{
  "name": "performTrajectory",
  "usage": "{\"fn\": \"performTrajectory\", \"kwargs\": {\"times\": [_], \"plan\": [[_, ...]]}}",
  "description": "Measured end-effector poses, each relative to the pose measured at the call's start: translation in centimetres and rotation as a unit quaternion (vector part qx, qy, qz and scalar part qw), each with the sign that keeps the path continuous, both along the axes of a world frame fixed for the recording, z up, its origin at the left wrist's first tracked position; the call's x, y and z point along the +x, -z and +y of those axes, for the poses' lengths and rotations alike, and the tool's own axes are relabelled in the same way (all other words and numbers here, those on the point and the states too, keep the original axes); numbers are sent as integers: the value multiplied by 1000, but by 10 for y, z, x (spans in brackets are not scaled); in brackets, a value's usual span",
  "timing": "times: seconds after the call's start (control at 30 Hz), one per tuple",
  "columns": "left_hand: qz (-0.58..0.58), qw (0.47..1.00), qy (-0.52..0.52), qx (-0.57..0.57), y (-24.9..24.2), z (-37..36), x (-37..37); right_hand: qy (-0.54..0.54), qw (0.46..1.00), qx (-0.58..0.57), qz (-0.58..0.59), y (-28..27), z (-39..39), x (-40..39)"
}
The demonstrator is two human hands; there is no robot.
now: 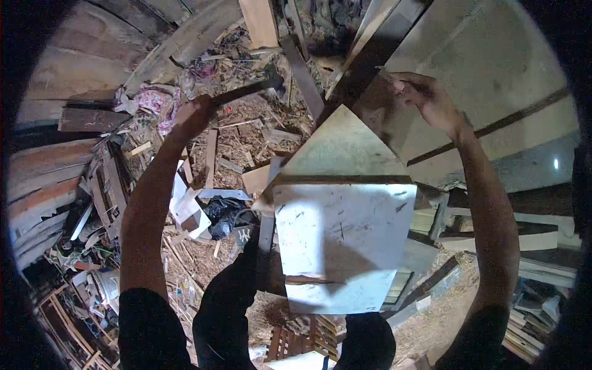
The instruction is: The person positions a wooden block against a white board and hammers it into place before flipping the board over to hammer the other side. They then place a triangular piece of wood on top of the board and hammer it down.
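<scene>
My left hand (192, 117) is wrapped round the handle of a hammer (246, 92), whose dark head points right toward the upright timbers. On the other side my right hand (425, 98) is raised, its fingers pinched together near the edge of a dark wooden beam (364, 71). Whatever is between those fingertips is too small to make out. Between my arms stands a white, scuffed panel (345, 240) in front of my legs. Behind its top edge rises a pale board (345, 148) with one corner pointing up.
Wood scraps and shavings cover the ground (246, 142). A black plastic bag (225, 216) lies left of the panel, with a patterned pink cloth (154, 102) farther off. Large pale sheets (493, 80) lean at right. A slatted wooden piece (302, 339) lies between my legs.
</scene>
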State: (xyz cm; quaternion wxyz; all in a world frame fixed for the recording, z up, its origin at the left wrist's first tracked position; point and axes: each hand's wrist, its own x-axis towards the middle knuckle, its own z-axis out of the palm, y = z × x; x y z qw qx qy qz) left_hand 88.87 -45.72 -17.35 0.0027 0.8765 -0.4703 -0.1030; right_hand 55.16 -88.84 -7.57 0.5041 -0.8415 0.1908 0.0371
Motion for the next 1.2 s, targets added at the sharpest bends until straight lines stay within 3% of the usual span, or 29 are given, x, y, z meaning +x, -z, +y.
{"fn": "performTrajectory", "kwargs": {"times": [0.07, 0.1, 0.2, 0.33, 0.47, 0.53, 0.57, 0.6, 0.67, 0.7, 0.73, 0.77, 0.83, 0.87, 0.9, 0.93, 0.97, 1.0, 1.1, 1.2], "plan": [[-29, 998, -62, 6, -40, 4, -11, -18, 998, -48, -30, -12, 11, -2], [-14, 994, -3, -104, -41, 10, 3, -33, 994, -89, -51, -19, 17, -2], [-123, 964, 63, -228, -76, 16, 2, -58, 983, -128, -115, -48, 39, 3], [-149, 969, 73, -185, -165, 10, -33, -37, 970, -197, -136, -86, 79, -2], [-132, 947, 128, -264, -236, 26, -109, 15, 967, -204, -150, -101, 131, -36], [-129, 959, 120, -221, -254, 40, -138, 125, 958, -136, -222, -108, 164, -65], [-116, 951, 144, -248, -246, 46, -149, 176, 975, 30, -130, -128, 186, -86], [-90, 945, 157, -271, -251, 61, -192, 177, 977, 35, -115, -122, 201, -109], [-23, 943, 139, -300, -259, 81, -260, 178, 954, 173, -166, -115, 223, -138], [-38, 958, 107, -262, -257, 85, -274, 213, 920, 259, -202, -121, 242, -153], [-44, 973, 75, -216, -250, 91, -291, 215, 919, 260, -202, -114, 252, -169], [-43, 959, 130, -247, -245, 95, -303, 241, 884, 328, -229, -96, 259, -186], [-40, 944, 140, -298, -213, 99, -316, 284, 809, 428, -286, -87, 278, -211], [-38, 924, 150, -348, -203, 99, -323, 284, 811, 426, -285, -78, 284, -221], [47, 961, 57, -265, -233, 100, -354, 314, 778, 453, -302, -66, 286, -230], [47, 961, 55, -268, -231, 99, -362, 342, 743, 480, -317, -54, 286, -236], [65, 936, 49, -341, -229, 99, -367, 359, 732, 481, -324, -55, 291, -240], [84, 907, 43, -411, -226, 101, -369, 357, 734, 480, -323, -57, 290, -242], [85, 881, -31, -464, -179, 110, -360, 378, 743, 426, -352, -58, 275, -253], [14, 895, -75, -439, -144, 124, -348, 399, 763, 385, -332, -67, 251, -271]]}}
